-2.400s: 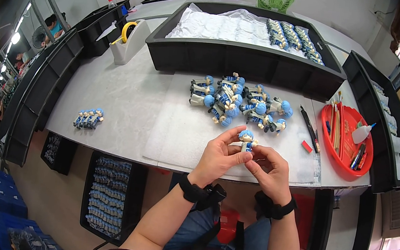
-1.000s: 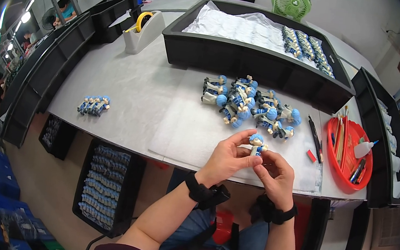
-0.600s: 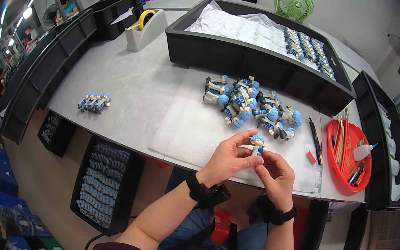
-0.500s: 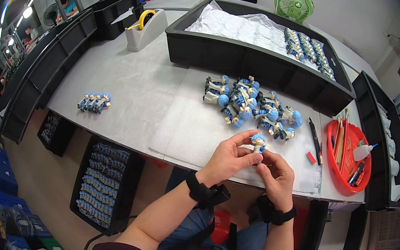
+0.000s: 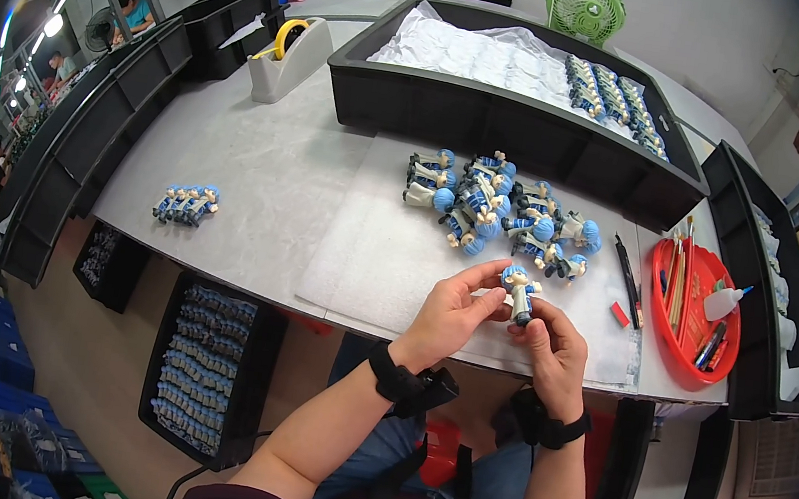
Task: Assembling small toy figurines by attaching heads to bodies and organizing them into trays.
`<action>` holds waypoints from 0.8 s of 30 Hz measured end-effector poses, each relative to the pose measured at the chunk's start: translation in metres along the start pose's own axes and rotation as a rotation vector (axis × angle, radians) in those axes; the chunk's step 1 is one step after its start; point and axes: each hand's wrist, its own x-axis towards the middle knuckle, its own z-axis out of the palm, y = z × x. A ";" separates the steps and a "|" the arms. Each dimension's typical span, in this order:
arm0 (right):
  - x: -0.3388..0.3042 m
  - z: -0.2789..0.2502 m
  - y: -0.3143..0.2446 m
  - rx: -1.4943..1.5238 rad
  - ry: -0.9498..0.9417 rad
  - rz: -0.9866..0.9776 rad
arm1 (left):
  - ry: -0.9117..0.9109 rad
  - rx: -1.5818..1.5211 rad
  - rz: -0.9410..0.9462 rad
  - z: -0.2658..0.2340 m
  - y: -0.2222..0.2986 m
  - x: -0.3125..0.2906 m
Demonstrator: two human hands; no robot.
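Observation:
A small blue-haired figurine [image 5: 519, 294] in white and blue with dark shoes is held upright over the table's near edge, its front toward me. My left hand [image 5: 451, 319] has its fingertips at the figurine's head and side, the thumb beside its body. Lower down, my right hand [image 5: 559, 356] pinches it near the feet between thumb and fingers. Just beyond my hands lies a loose cluster of similar figurines [image 5: 483, 198] on a white sheet [image 5: 362, 265]. A short row of figurines [image 5: 187, 205] lies at the table's left.
A large black tray [image 5: 497, 121] lined with white padding holds rows of figurines at the back. Rightward are a red basket [image 5: 655, 314] with brushes and a bottle, a pen-like tool [image 5: 628, 280] and a red block [image 5: 620, 314]. A tape dispenser [image 5: 286, 73] stands back left.
The figurine has been turned and tipped slightly, so more of its body and its shoes show. My left thumb has drawn back from its front; both hands stay in about the same place.

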 end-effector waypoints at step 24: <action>-0.001 -0.001 0.000 0.072 -0.031 0.012 | 0.040 -0.041 0.002 -0.001 0.000 0.000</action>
